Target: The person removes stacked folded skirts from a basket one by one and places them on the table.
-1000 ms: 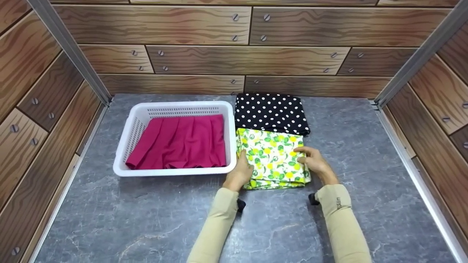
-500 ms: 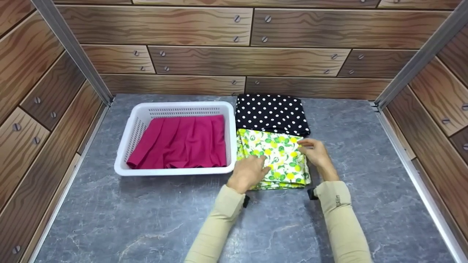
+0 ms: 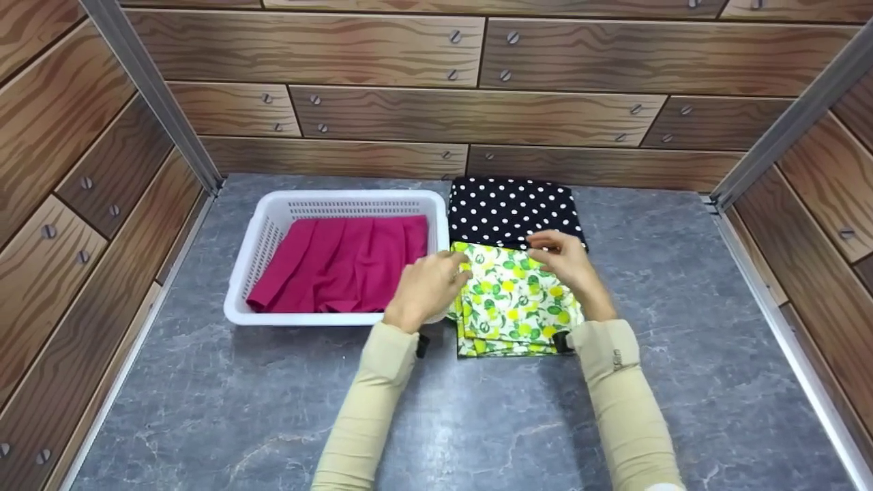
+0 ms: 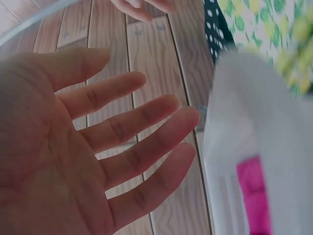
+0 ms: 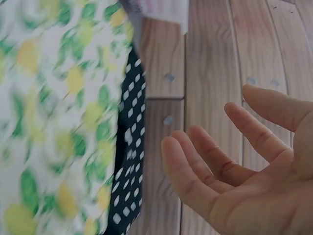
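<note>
A folded cloth with a yellow-and-green lemon print (image 3: pixel 511 300) lies on the grey marbled surface, right of a white plastic basket (image 3: pixel 341 319). My left hand (image 3: pixel 428 286) is over the basket's right rim, fingers spread and relaxed, holding nothing; its palm fills much of the left wrist view. Over the far right part of the lemon cloth, my right hand (image 3: pixel 566 262) hovers with loosely bent, empty fingers. Behind the lemon cloth lies a folded black cloth with white polka dots (image 3: pixel 511 208). Inside the basket is a folded magenta cloth (image 3: pixel 354 262).
Wood-patterned walls (image 3: pixel 382 112) enclose the back and both sides. Metal posts (image 3: pixel 153 92) stand at the back corners. The grey surface (image 3: pixel 273 402) extends in front of the basket and to the right of the cloths.
My left hand has left the lemon cloth's left edge, passed over it, then moved left to the basket rim. My right hand has come off its right edge, going up and left.
</note>
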`<state>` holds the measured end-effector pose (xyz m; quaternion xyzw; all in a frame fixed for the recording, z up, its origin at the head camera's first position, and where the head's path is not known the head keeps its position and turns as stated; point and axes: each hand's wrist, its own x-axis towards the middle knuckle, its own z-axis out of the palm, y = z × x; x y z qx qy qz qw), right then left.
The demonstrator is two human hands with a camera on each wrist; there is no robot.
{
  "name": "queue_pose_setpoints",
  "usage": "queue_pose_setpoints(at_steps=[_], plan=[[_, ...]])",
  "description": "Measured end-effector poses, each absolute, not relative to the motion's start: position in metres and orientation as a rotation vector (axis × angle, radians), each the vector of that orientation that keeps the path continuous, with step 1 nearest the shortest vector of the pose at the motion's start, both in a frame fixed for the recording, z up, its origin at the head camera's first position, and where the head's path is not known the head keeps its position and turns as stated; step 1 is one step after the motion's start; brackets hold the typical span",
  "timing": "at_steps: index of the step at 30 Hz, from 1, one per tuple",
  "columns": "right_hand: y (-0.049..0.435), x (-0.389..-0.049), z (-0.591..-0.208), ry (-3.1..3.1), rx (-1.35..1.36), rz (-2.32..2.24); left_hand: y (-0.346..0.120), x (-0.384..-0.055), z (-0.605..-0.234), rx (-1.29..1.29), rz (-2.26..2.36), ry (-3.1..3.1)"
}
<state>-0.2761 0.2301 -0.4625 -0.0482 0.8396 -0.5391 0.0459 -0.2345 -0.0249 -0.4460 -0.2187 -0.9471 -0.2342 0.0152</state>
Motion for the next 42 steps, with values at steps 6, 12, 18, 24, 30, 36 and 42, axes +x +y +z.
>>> queue_pose_setpoints(at_steps=[6, 12, 18, 24, 30, 36, 42], plan=[[0.203, -0.284, -0.448, 2.493, -0.204, -1.689, -0.048, -0.241, -0.442, -0.579, -0.690, -2.938], [0.182, -0.289, -0.440, 2.442, -0.224, -1.689, -0.066, -0.245, -0.442, -0.501, -0.681, -2.937], [0.165, -0.294, -0.433, 2.420, -0.256, -1.673, -0.085, -0.249, -0.438, -0.420, -0.671, -2.993], [0.146, -0.300, -0.428, 2.393, -0.273, -1.690, -0.106, -0.251, -0.436, -0.351, -0.632, -2.992], [0.126, -0.302, -0.424, 2.326, -0.279, -1.727, -0.126, -0.251, -0.437, -0.288, -0.633, -2.998], [0.104, -0.303, -0.424, 2.249, -0.277, -1.751, -0.145, -0.250, -0.439, -0.239, -0.632, -2.981], [0.086, -0.303, -0.428, 2.188, -0.269, -1.765, -0.161, -0.249, -0.439, -0.180, -0.628, -3.003]])
